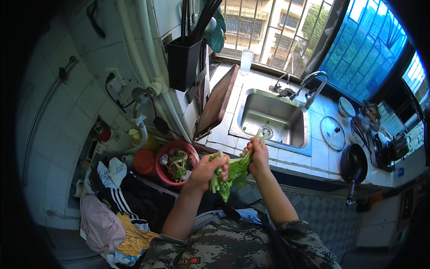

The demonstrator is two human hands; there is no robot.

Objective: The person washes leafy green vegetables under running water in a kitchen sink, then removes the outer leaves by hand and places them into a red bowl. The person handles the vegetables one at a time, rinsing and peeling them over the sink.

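Leafy green vegetables (237, 173) hang between my two hands, in front of the counter edge. My left hand (209, 169) grips a bunch of short-cut stems, with leaves drooping below it. Pale stem ends stick up out of my right hand (259, 156), which is closed around the stalks. Beyond the right hand is a stainless steel sink (273, 117) with scraps of green on its bottom by the drain strainer (267, 132). Left of my left hand stands a red plastic bin (160, 173), lined with a bag and holding vegetable trimmings.
A wooden cutting board (216, 107) leans at the wall left of the sink. The chrome faucet (315, 87) arches behind it. To the right are a glass lid (332, 132) and a black frying pan (353, 163), its handle past the counter edge. Clothes (104, 222) lie heaped at lower left.
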